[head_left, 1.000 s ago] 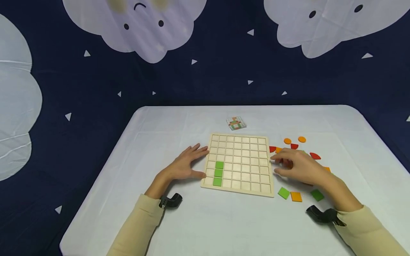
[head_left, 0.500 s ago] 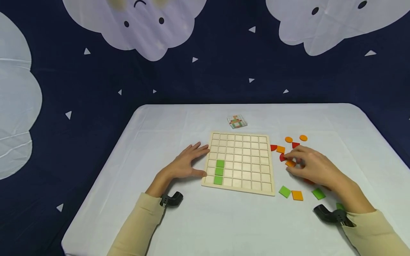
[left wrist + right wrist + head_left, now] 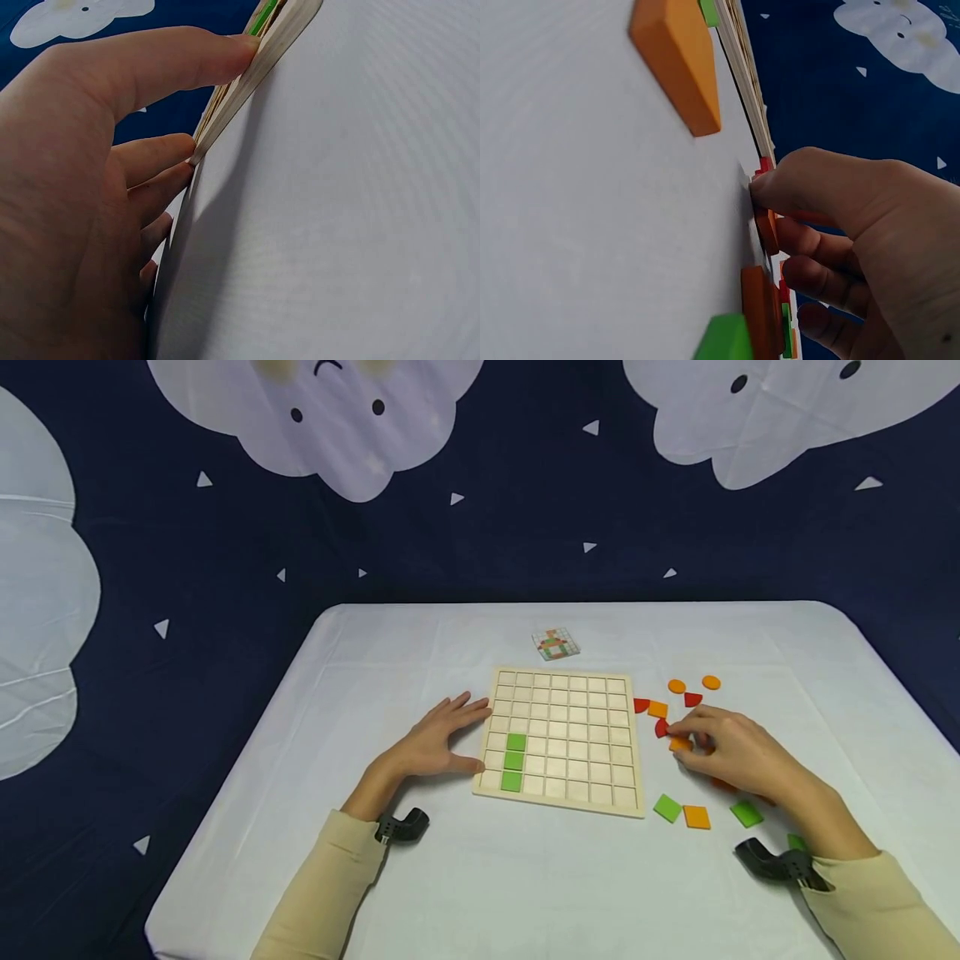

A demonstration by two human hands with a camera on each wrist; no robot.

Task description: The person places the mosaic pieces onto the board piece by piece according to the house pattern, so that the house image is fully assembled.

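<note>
A pale wooden grid board (image 3: 558, 722) lies on the table, with several green square tiles (image 3: 513, 761) in a column at its lower left. My left hand (image 3: 431, 745) has its fingers spread, and its thumb and fingertips touch the board's left edge; the left wrist view shows the thumb (image 3: 225, 56) against the wooden rim. To the right of the board, my right hand (image 3: 738, 747) holds an orange square tile (image 3: 679, 744) between thumb and index finger, at table level. A red tile (image 3: 661, 728) with a curved side lies by the index fingertip. The right palm hides some pieces.
Behind the board lies a small pattern card (image 3: 556, 644). Orange round pieces (image 3: 711, 682), red pieces (image 3: 693, 699) and another orange square (image 3: 657, 709) lie beyond the right hand. Nearer are a green square (image 3: 667, 808) and an orange square (image 3: 697, 817).
Over the last second my right hand has moved right, away from the board's edge, down to the orange square tile. My left hand has stayed at the board.
</note>
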